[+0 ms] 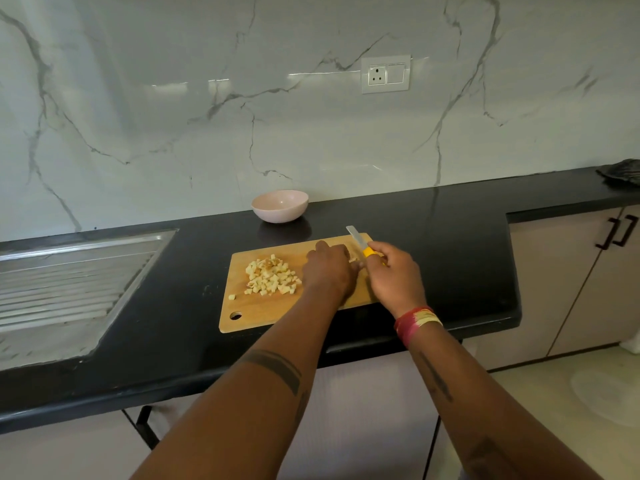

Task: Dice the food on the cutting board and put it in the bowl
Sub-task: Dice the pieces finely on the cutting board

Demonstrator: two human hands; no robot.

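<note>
— Tabletop [433,230]: what is it, and what does it carry?

— Black, glossy, set against a marble-veined wall. Item one, a ribbed steel drainboard [69,282] sunk in at the far left. Item two, a wooden cutting board [273,311] near the front edge, with a hanging hole at its near-left corner.

— Next in size?

— My left hand [329,270], knuckles up over the right half of the board, fingers curled down on the uncut food; that food is almost wholly hidden beneath them. My right hand [394,277], its grip wrapped round the yellow handle of a knife [360,242], blade angled up and away just beside the left fingertips. Red and yellow threads circle the right wrist.

— And the smaller things?

— Pale pink bowl [280,205], standing behind the board against the wall, well apart from both hands; nothing shows inside it. Diced food [272,274], a heap of pale cubes on the left half of the board, just beside my left hand. One stray cube [231,296] near the board's left edge.
</note>
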